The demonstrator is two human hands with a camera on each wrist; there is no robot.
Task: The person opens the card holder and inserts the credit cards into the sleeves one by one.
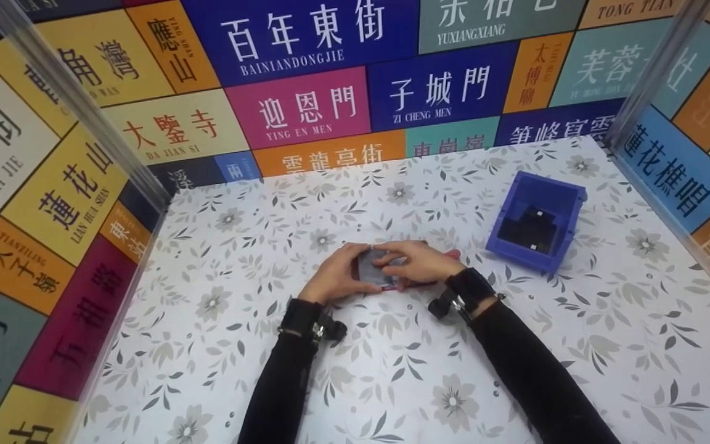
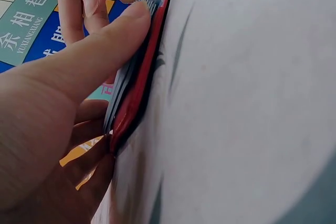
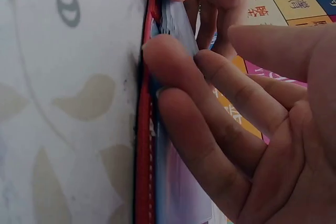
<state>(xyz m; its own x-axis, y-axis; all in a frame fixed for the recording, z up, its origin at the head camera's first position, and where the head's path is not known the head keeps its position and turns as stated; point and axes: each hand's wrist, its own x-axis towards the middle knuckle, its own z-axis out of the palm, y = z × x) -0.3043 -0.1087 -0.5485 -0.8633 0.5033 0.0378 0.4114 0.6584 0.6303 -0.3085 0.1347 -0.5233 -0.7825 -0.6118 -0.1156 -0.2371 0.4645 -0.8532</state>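
Observation:
A card holder with a red cover edge (image 2: 137, 87) and clear plastic sleeves (image 3: 184, 187) lies on the table between both hands. In the head view its grey top sleeve (image 1: 372, 269) shows. My left hand (image 1: 338, 275) grips the holder's left side, the thumb pressing on the stacked sleeves and the fingers along the outer edge. Over the right part reaches my right hand (image 1: 424, 263), fingers slightly bent and touching the sleeves by the red edge; its thumb stands apart. The hand covers much of the holder, and a red bit (image 1: 453, 253) shows beyond it.
At the right stands a blue plastic bin (image 1: 567, 237) holding several black pieces (image 1: 530, 231). The white table (image 1: 256, 345) has a grey flower pattern. Walls of coloured sign panels (image 1: 306, 105) enclose the back and sides.

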